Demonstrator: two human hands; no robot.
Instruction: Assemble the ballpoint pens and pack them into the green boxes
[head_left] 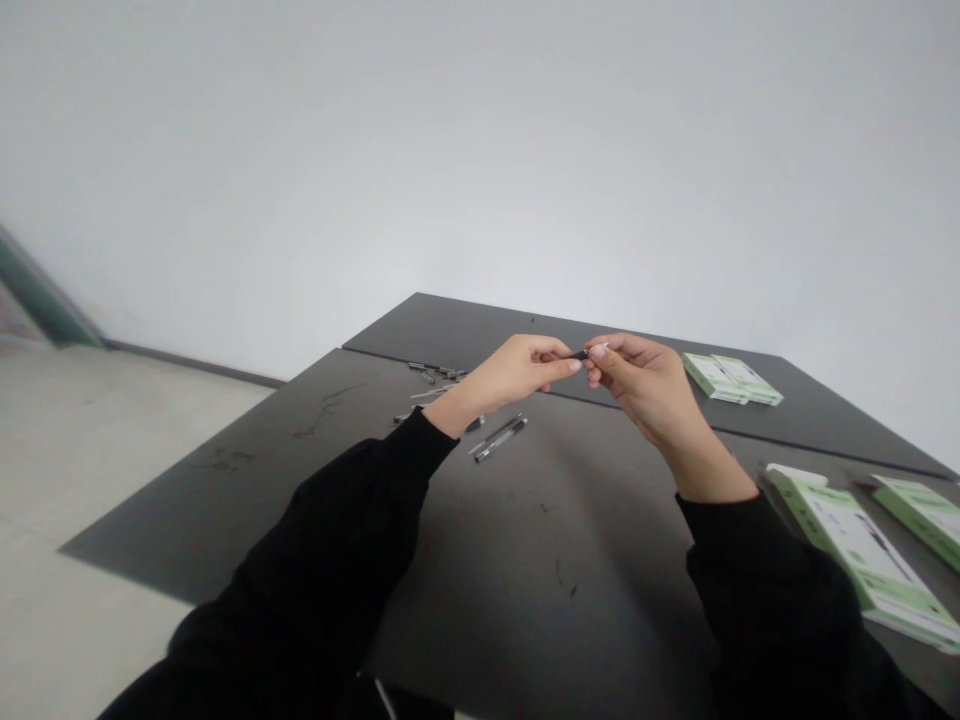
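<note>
Over the table, my left hand and my right hand meet with their fingertips almost touching. Between them is a small black pen part, with a pale, thin end showing at the right fingertips. My left thumb and fingers pinch its dark end. The right thumb and forefinger close on its other end; most of it is covered by fingers. Below the left wrist lie a pen with a clear barrel and a thin refill-like stick beside it. Several dark pen parts are scattered behind the left forearm, partly hidden.
Dark tables stand against a pale wall, with a seam running between them. Green and white boxes lie at the back right; more boxes are near my right forearm. Pale floor shows on the left.
</note>
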